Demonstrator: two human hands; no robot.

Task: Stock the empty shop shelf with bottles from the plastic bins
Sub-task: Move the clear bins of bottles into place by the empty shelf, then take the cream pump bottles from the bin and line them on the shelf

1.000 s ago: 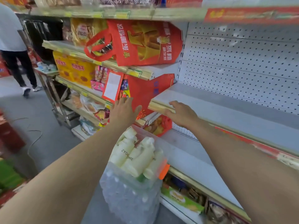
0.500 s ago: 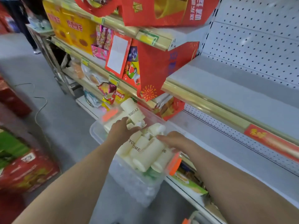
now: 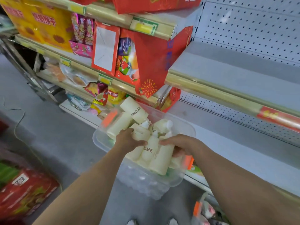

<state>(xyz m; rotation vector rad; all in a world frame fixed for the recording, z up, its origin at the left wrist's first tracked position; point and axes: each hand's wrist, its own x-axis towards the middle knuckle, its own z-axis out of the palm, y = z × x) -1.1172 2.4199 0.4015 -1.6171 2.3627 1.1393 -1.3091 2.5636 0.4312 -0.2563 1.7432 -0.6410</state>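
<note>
Fingers (image 3: 140,142) of my left hand (image 3: 128,138) are curled round a bottle (image 3: 140,135), clamped on it. My right hand (image 3: 184,144) has fingers over and thumb under a second bottle (image 3: 162,159), gripping that one too. Both lie in the bin (image 3: 192,129), on top of the heap of cream bottles (image 3: 134,109), white caps pointing every which way, one reading ZYOME.

Clear plastic, this bin, with orange latches (image 3: 110,118) at either end, and it sits out in the aisle just in front of the shelving. Up to the right is the empty shelf (image 3: 227,73): bare grey board, gold edge strip (image 3: 211,93) along the front, white pegboard (image 3: 251,30) behind. Below it is a lower shelf (image 3: 243,151), also grey and bare where I can see it.

Left of that the bays are full. A red bag (image 3: 151,62) hangs over the edge beside the empty shelf, yellow boxes (image 3: 37,25) sit further along, and crisp packets (image 3: 112,96) are jammed in underneath. Grey floor (image 3: 56,140) runs down the aisle, with a thin cable (image 3: 17,120) trailing across it and a red carton (image 3: 24,192) at my lower left, blurred.
</note>
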